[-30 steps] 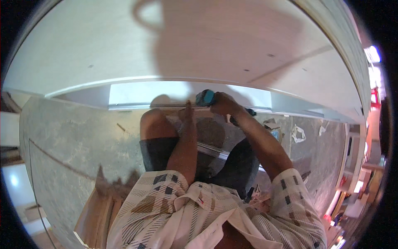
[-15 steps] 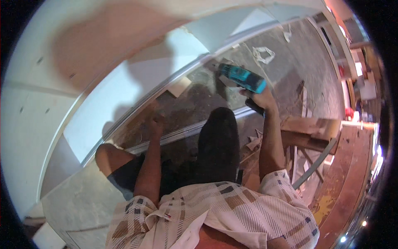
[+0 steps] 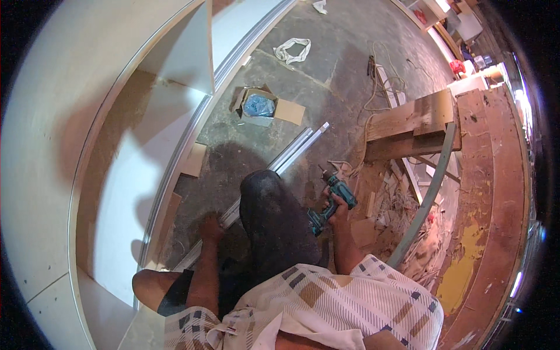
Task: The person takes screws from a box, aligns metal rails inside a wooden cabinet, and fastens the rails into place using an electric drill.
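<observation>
Both hands low: left [image 3: 211, 224] pressed down, right [image 3: 338, 213] clenched.

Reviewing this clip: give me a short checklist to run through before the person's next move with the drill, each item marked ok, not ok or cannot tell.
1. Right hand has a full grip on the teal cordless drill: ok.
2. Left hand steadies the long metal rail on the floor: ok, it rests on the rail's near end.
3. Drill tip is off the rail: ok, it points away, toward the wood scraps.
4. Bit seated in the chuck: cannot tell, too small.
5. Floor round the knee free of clutter: not ok, offcuts and shavings lie just to the right.
6. Open cardboard box clear of the rail: ok, it lies apart, farther up.
</observation>
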Demonstrator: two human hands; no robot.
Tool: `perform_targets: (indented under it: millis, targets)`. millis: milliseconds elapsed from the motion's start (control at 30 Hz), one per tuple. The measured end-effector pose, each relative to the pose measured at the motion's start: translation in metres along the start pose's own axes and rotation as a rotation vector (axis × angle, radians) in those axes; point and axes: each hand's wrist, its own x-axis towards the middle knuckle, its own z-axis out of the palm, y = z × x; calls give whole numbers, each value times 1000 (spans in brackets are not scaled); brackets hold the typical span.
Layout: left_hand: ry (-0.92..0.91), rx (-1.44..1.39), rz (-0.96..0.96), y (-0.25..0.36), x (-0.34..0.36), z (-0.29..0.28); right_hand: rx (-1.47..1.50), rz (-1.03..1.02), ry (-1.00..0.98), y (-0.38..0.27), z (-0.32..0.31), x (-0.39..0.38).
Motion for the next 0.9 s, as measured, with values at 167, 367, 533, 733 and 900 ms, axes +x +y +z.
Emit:
perform_targets:
  millis: [167, 367, 533, 733, 900]
  targets:
    - [-129, 136, -33, -54, 16, -16, 137, 135, 60, 48, 7, 28]
    - [44, -160, 7, 20, -4, -109, 44, 335, 152, 55, -27, 23]
    - [381, -307, 278, 39, -4, -160, -1835, 98, 287, 17, -29, 28]
    - [446, -226, 385, 76, -9, -202, -814, -17, -1, -41, 88, 71]
    - [697, -110, 507, 89, -25, -246, -167, -16, -460, -57, 256, 22]
